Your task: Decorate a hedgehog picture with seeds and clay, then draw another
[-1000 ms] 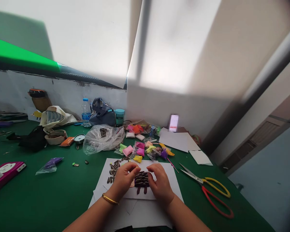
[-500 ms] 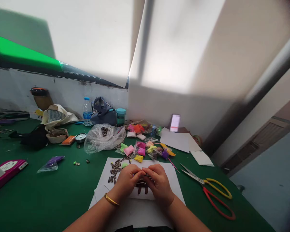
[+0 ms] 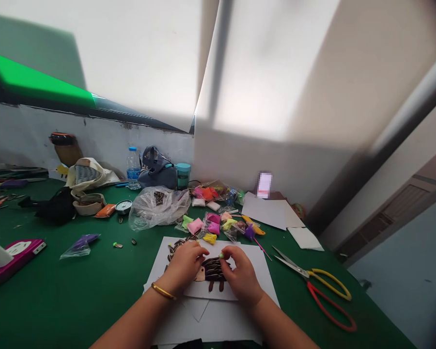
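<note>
My right hand (image 3: 241, 276) pinches a small bit of light green clay (image 3: 221, 255) between thumb and fingertips. Beneath it lies a white sheet (image 3: 192, 291) bearing a hedgehog-like figure (image 3: 214, 267). The figure has a peach face, a back of striped sunflower seeds and brown legs; my right fingers cover its right end. My left hand (image 3: 184, 265) hovers at the face's left, fingers loosely bent and apart, with nothing visible in them. Loose sunflower seeds (image 3: 174, 246) lie on the paper behind the left hand, which partly hides them.
Scissors (image 3: 308, 274) with red and yellow handles lie open at the right. Behind the paper are bagged coloured clay pieces (image 3: 213, 227) and a plastic bag (image 3: 160, 208) holding seeds. A magenta power strip (image 3: 25, 254) and a purple clay packet (image 3: 80, 245) sit at left.
My hands, close together before, have moved apart. The left has shifted left, uncovering the hedgehog's face and seed back. The green bit now shows at my right fingertips.
</note>
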